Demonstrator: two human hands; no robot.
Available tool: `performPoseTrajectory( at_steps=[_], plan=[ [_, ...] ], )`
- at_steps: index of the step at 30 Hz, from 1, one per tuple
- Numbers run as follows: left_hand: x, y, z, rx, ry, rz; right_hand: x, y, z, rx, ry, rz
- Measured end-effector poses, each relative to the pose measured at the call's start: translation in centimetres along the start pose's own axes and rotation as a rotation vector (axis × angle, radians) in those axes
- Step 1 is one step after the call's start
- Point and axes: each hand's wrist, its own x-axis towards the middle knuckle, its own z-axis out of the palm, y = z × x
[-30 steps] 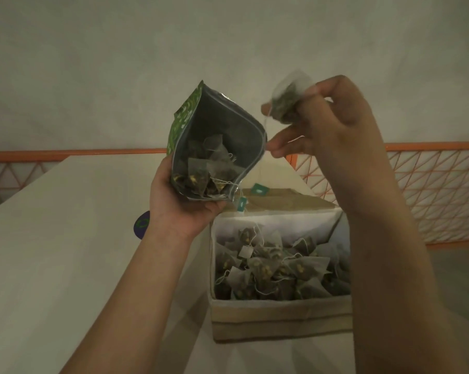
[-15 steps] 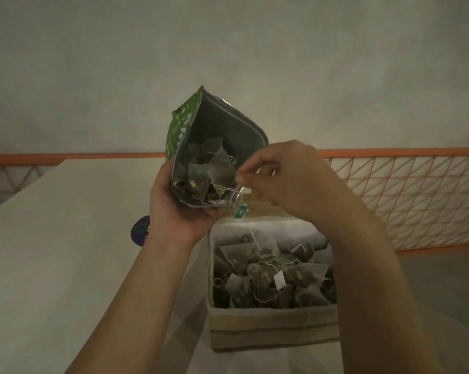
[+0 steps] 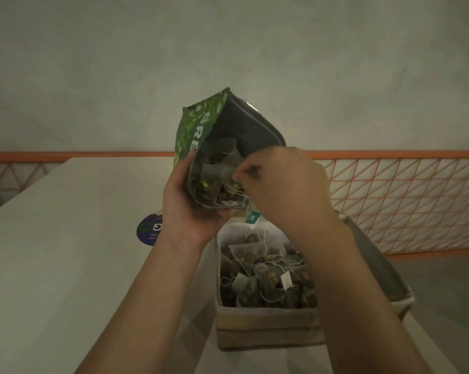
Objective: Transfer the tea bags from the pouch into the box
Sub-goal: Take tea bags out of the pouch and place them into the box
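My left hand (image 3: 190, 209) grips a green pouch (image 3: 198, 130) from below, holding it tilted with its open mouth toward me above the box. Several pyramid tea bags (image 3: 214, 176) lie inside the pouch. My right hand (image 3: 279, 184) reaches into the pouch mouth, and its thumb and fingers pinch a tea bag there. A teal tag (image 3: 252, 217) dangles on a string below the pouch. The beige box (image 3: 265, 327) sits on the table under my hands, filled with several tea bags (image 3: 265, 273).
The box stands near the right edge of a white table (image 3: 52, 265). A round dark sticker (image 3: 148, 230) lies on the table left of my left wrist. An orange lattice railing (image 3: 400, 198) runs behind, with a grey wall above.
A second ago my right hand held a tea bag raised high. It came down, that bag is no longer in the hand, and now it reaches into the pouch and pinches another.
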Motion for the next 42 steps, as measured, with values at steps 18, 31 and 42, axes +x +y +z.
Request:
performPoseTrajectory(
  at_steps=[18,31,42],
  plan=[
    [0.2,0.6,-0.2,-0.033,-0.020,0.015,0.3,3.5,-2.8,0.343,0.003,0.187],
    [-0.3,0.4,0.7,-0.060,-0.049,0.002,0.2,4.0,-1.4,0.299,-0.588,0.076],
    [-0.1,0.6,0.3,-0.082,-0.035,0.009,0.5,3.9,-0.3,0.483,-0.612,0.079]
  ],
)
